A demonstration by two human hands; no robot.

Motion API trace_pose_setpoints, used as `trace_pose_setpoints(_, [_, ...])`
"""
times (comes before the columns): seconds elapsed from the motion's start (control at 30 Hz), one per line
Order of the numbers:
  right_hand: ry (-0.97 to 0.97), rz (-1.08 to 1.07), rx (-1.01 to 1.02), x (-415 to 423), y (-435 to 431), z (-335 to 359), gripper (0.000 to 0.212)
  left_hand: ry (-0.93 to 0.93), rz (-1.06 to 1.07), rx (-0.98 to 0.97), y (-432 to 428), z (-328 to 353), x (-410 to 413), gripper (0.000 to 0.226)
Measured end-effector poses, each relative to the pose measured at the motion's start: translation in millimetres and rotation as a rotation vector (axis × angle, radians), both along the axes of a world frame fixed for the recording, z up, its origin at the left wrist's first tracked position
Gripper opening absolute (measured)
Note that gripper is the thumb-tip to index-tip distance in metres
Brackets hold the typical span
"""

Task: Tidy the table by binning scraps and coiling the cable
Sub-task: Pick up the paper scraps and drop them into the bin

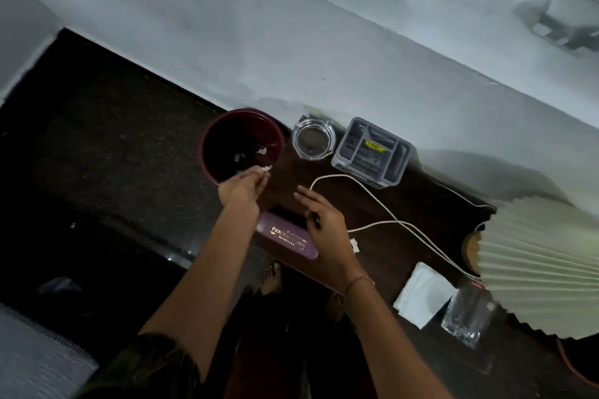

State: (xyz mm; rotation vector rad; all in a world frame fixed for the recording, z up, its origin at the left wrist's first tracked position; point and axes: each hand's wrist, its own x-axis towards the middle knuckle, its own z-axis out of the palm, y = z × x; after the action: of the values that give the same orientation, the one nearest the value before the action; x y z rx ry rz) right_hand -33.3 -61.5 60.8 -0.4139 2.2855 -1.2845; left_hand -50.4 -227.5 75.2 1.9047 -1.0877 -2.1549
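A dark red round bin point(207, 142) stands at the left end of the dark wooden table point(418, 204), with small white scraps inside. My left hand point(243, 186) pinches a white paper scrap point(266, 168) over the bin's near rim. My right hand point(321, 220) hovers over the table beside it, fingers relaxed and holding nothing. A white cable point(382, 204) loops loosely across the table from near the grey organiser toward the lamp, with its white plug point(354, 244) lying by my right wrist.
A glass ashtray point(313, 139) and a grey compartment organiser point(372, 152) stand along the wall. A maroon box point(285, 236) lies at the table's near edge. A folded white napkin point(423, 295), a square glass point(468, 317) and a pleated lampshade point(544, 269) fill the right end.
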Motion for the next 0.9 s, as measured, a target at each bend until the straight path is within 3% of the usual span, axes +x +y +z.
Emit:
trace_pose_setpoints(0.13, [-0.038, -0.047, 0.009, 3, -4, -10, 0.050, -0.002, 0.083, -0.064, -52, 5, -16, 0.029])
trace_pose_setpoints(0.3, [-0.086, -0.139, 0.077, 4, 3, -16, 0.051, -0.041, -0.030, 0.039, -71, -2, -18, 0.042])
trace_pose_setpoints(0.63, [-0.125, -0.386, 0.413, 16, 75, -28, 0.044, -0.049, -0.257, 0.308, 37, -6, 5, 0.035])
trace_pose_setpoints(0.8, [-0.222, -0.288, 0.540, 36, 105, -38, 0.046, -0.074, -0.302, 0.357, 80, -9, 17, 0.043])
trace_pose_setpoints(0.9, [-0.242, -0.205, 0.543, 48, 107, -38, 0.048, -0.089, -0.320, 0.349, 96, -5, 21, 0.032])
